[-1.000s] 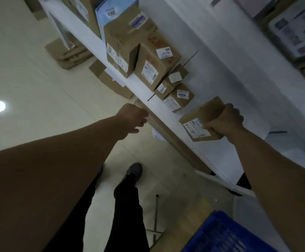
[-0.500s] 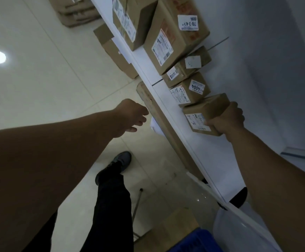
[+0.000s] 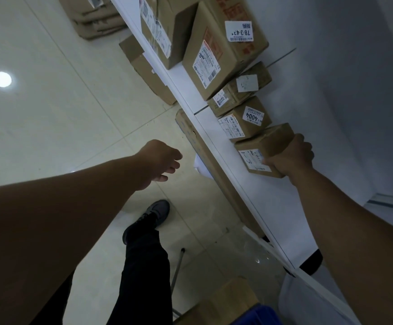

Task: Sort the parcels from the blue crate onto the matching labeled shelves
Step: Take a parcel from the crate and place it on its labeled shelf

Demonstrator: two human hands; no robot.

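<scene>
Clasping the parcel (image 3: 264, 146), the right grip (image 3: 289, 158) points its length seemingly toward the wall (image 3: 343, 90).

One wide head cam, tilted, looks fwd/down at nearby shelf (image 3: 265, 198).

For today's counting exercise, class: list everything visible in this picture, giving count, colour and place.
held parcel: one, brown, white label, near end of the shelf row
other shelf parcels: four, brown, white labels, lined up beyond it
shelf: one, white, right of centre
floor boxes: at least three, brown, below the shelf
blue crate: one, bottom edge, cut off
shoe: one, dark, on pale floor
left hand: one, empty, over the floor
right hand: one, gripping the held parcel
</scene>
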